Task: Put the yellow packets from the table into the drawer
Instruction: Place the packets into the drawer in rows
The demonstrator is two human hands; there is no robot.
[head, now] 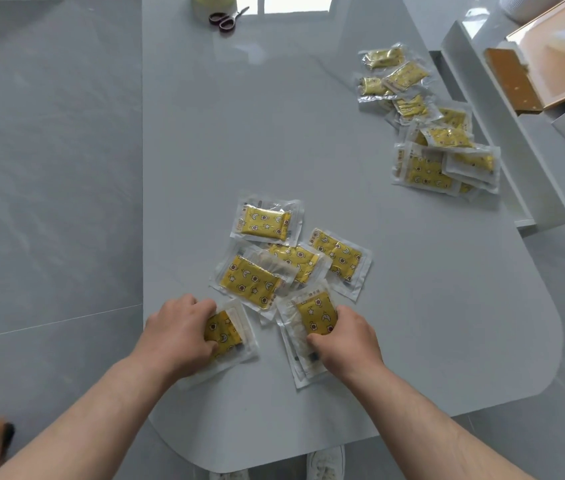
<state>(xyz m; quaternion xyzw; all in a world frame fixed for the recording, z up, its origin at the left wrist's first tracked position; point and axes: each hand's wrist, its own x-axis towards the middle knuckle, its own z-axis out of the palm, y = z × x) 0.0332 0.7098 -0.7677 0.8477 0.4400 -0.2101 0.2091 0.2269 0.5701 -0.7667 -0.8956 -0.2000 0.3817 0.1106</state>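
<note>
Two hands low at the near end of the worktop (239, 133), each on its own packet. Left hand (180, 329) curled over one yellow packet (227, 332), fingers and thumb closed on it. Right hand (346, 336) gripping the top packet (315, 315) of a small stack. Four loose packets (263, 223) fanned just beyond, some overlapping. Bigger heap (426, 168) far right, beside the open white drawer (507, 133). Scissors (227, 19) at the far end.

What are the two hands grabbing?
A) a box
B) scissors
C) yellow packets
C: the left hand grips a yellow packet and the right hand grips a second yellow packet; the scissors lie far off, untouched.
</note>
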